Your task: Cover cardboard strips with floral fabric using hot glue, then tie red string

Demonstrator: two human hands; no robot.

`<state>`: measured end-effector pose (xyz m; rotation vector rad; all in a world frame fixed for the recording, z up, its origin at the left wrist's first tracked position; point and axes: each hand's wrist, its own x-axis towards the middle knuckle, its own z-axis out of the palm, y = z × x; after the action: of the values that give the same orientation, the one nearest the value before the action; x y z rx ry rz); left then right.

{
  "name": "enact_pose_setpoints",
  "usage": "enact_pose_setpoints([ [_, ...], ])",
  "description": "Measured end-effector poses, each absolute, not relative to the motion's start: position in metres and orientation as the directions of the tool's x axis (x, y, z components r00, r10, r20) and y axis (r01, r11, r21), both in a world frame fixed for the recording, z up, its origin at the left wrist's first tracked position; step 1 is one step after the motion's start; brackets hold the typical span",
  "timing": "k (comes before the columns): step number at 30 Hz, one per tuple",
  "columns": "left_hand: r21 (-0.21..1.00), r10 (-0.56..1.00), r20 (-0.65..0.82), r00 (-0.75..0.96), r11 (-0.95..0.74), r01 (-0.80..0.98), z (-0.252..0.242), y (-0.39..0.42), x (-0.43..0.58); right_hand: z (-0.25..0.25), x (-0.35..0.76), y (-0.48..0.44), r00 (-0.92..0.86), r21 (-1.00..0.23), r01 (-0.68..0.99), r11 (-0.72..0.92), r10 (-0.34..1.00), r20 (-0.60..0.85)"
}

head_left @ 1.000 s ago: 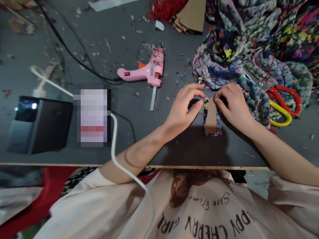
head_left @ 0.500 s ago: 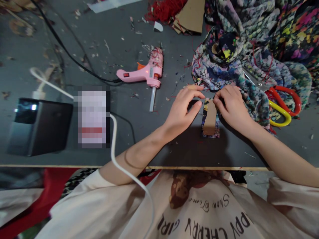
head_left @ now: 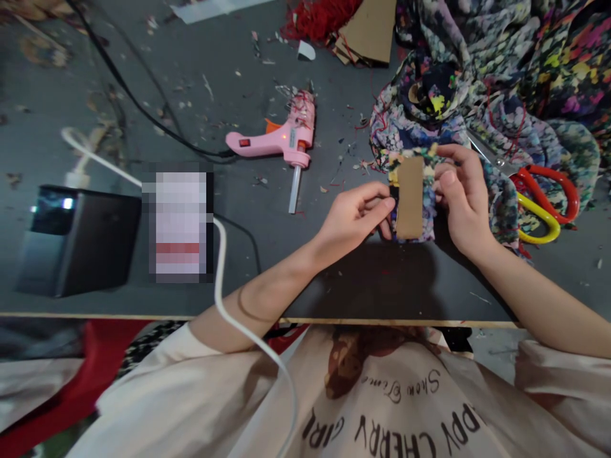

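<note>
A strip of cardboard [head_left: 410, 198] lies against a small piece of floral fabric [head_left: 428, 213], whose edges stick out around it. My left hand [head_left: 359, 213] pinches the fabric's left edge between thumb and fingers. At the right edge, my right hand [head_left: 463, 197] has its fingers curled around the fabric, index finger at the top corner and thumb in front. The piece is raised off the table, above its shadow. Behind it is a heap of the same floral cloth [head_left: 420, 133], and scissors [head_left: 539, 191] with red and yellow handles rest on the cloth.
A pink glue gun [head_left: 267, 140] with a glue stick lies left of my hands, its black cord running back. Further left are a phone [head_left: 179, 222], a dark box-shaped device [head_left: 86, 242] and a white cable [head_left: 219, 267]. Cardboard pieces [head_left: 370, 32] and red threads [head_left: 319, 19] sit at the back.
The fabric-and-cardboard piece has been lifted from the table and moved slightly away from me. My left hand has closed on its left edge; my right hand has turned and curled around the right edge.
</note>
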<state>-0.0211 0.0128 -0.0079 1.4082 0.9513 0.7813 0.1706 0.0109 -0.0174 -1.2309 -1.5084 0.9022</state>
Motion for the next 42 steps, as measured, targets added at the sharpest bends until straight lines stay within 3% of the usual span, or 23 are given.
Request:
enact_pose_setpoints([
  [4, 0.994, 0.929, -0.095, 0.358, 0.070, 0.080, -0.013, 0.015, -0.021, -0.022, 0.170, 0.007, -0.135, -0.910, 0.316, 0.268, 0.962, 0.237],
  [12, 0.994, 0.917, -0.101, 0.385, 0.074, 0.085, -0.011, 0.007, -0.018, -0.020, 0.160, -0.001, -0.222, -0.824, 0.480, 0.300, 0.951, 0.217],
  [42, 0.979, 0.908, -0.198, 0.370, 0.204, 0.022, -0.005, 0.012, -0.018, -0.018, 0.160, 0.002, -0.382, -0.886, 0.404, 0.226, 0.922, 0.061],
])
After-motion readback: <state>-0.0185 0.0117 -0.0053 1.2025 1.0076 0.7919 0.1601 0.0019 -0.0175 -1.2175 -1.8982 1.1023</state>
